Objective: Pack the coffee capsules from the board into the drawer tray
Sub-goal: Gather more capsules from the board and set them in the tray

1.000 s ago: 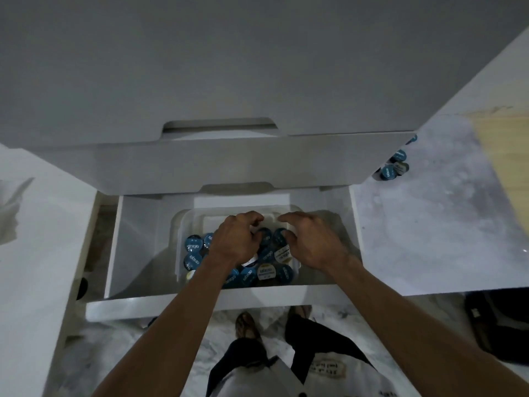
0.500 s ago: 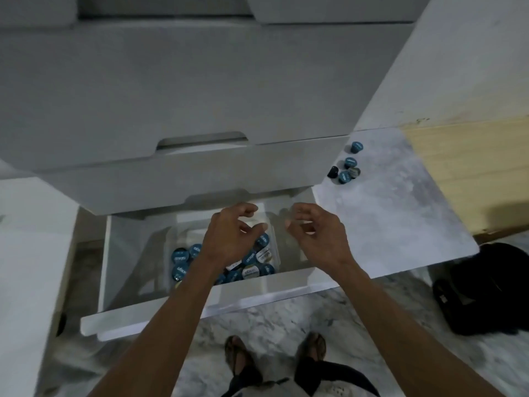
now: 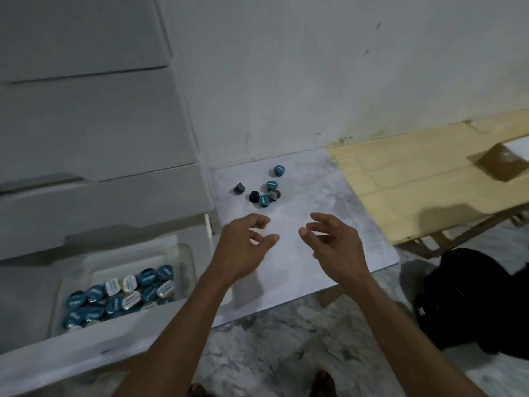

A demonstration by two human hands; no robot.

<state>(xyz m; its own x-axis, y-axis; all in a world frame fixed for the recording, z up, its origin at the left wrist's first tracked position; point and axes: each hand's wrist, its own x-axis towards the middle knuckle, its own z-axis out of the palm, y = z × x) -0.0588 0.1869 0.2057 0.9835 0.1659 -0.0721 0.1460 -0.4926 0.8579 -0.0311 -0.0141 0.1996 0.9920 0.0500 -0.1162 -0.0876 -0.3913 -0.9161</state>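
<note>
Several coffee capsules [image 3: 265, 190], blue-lidded and dark, lie in a loose cluster near the far left corner of the pale marbled board [image 3: 329, 202]. My left hand [image 3: 243, 247] and my right hand [image 3: 335, 245] hover side by side over the board's middle, short of the capsules, fingers curled apart and holding nothing. At the lower left, the pulled-out white drawer [image 3: 86, 348] carries a clear tray [image 3: 186, 253] packed with several blue and white capsules [image 3: 123, 293].
A white drawer cabinet [image 3: 86, 124] fills the left, a grey wall stands behind the board. Light wooden planks [image 3: 415, 179] lie right of the board. A black bag [image 3: 472, 305] sits on the marbled floor at the right. My feet show at the bottom edge.
Both hands have lifted out of the drawer tray and swung right, out over the board. The view has turned right with them, so the drawer now sits at the lower left.
</note>
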